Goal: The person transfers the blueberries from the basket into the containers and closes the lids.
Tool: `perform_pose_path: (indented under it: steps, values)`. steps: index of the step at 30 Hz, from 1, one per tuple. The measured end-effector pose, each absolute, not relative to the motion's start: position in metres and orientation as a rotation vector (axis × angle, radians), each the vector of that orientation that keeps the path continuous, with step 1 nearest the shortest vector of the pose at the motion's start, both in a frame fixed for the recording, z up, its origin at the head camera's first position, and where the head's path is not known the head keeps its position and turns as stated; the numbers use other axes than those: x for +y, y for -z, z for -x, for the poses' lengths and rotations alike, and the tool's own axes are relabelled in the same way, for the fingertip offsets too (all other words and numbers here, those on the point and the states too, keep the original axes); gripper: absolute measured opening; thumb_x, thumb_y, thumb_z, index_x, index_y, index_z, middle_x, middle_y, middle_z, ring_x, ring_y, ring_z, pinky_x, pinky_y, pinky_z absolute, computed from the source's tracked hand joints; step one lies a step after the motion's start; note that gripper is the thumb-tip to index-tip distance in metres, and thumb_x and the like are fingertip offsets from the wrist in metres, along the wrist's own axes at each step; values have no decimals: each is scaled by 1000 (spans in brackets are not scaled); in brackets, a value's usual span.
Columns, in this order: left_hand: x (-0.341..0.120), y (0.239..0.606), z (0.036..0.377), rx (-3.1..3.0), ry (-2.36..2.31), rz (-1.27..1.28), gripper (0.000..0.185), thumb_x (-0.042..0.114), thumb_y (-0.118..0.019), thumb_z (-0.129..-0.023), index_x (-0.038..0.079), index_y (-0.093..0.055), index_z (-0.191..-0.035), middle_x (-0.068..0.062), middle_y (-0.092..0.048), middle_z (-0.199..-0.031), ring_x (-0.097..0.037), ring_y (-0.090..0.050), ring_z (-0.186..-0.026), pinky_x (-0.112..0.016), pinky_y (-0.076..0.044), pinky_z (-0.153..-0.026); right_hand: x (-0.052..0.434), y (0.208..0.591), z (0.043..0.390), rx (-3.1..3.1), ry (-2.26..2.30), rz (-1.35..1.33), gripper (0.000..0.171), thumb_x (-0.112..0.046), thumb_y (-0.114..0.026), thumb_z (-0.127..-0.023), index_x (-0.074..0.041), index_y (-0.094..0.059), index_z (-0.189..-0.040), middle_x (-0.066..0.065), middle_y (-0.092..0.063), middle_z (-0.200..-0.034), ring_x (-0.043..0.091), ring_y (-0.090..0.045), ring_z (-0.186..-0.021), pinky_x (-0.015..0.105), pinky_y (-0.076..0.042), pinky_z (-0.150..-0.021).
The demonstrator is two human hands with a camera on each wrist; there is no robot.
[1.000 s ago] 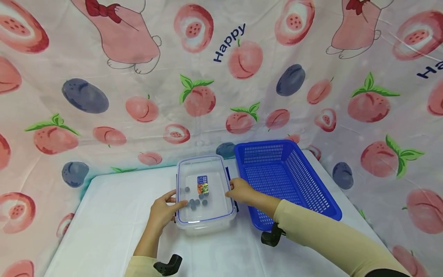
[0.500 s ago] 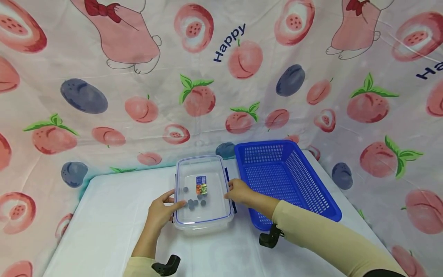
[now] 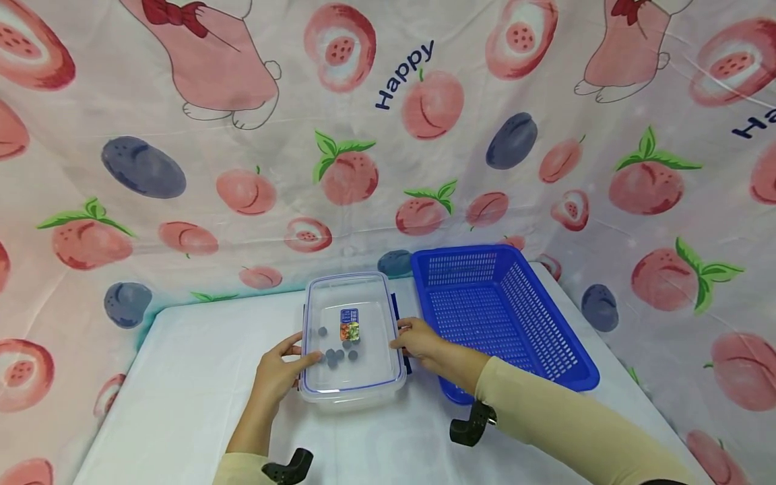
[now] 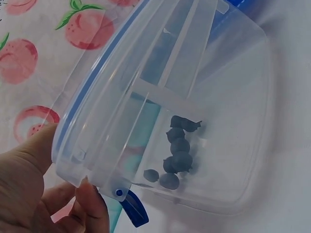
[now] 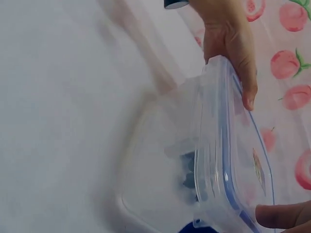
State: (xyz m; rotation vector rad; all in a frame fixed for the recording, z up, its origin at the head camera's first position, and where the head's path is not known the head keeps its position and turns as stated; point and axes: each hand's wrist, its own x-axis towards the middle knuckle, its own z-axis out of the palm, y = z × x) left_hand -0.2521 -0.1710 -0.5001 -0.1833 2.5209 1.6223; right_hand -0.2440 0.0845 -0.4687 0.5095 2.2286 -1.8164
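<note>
A clear plastic food container [image 3: 370, 296] with a blue-sealed lid stands between my two hands. Several blueberries [image 4: 180, 146] lie on its bottom, and they show through the lid in the head view. My left hand [image 3: 277, 372] grips the left edge, thumb on top of the lid [image 4: 92, 80] and fingers down at the side. Just beside those fingers, a blue latch [image 4: 134, 208] hangs flipped outward. On the opposite edge, my right hand [image 3: 418, 339] holds the rim, its thumb over the lid and the other fingers along the side latch. A coloured label [image 3: 349, 325] sits mid-lid.
A blue perforated plastic basket [image 3: 467, 303] stands right of the container, partly behind my right forearm. White cloth covers the table [image 3: 200, 364]. A fruit-print curtain [image 3: 254, 155] hangs behind it. Black wrist cameras [image 3: 473, 424] stick out below both forearms.
The container has shifted slightly left, away from the basket, and both hands have moved along with it. The grip of each hand looks the same.
</note>
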Motion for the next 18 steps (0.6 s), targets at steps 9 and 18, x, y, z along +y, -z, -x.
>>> perform_pose_path:
  steps: [9, 18]
  values:
    - [-171, 505, 252, 2497, -1664, 178, 71, 33, -80, -83, 10, -50, -143, -13, -53, -115, -13, -55, -71, -22, -48, -56, 79, 475, 235, 2012, 2099, -507, 58, 12, -55, -87, 10, -36, -142, 26, -52, -123, 25, -54, -98, 43, -44, -95]
    - [-171, 508, 253, 2511, -1672, 144, 71, 34, -80, -82, 11, -51, -143, -12, -53, -114, -12, -54, -69, -23, -47, -54, 81, 484, 230, 2003, 2166, -455, 57, 7, -55, -91, 10, -35, -144, 8, -44, -105, 21, -46, -99, 31, -40, -88]
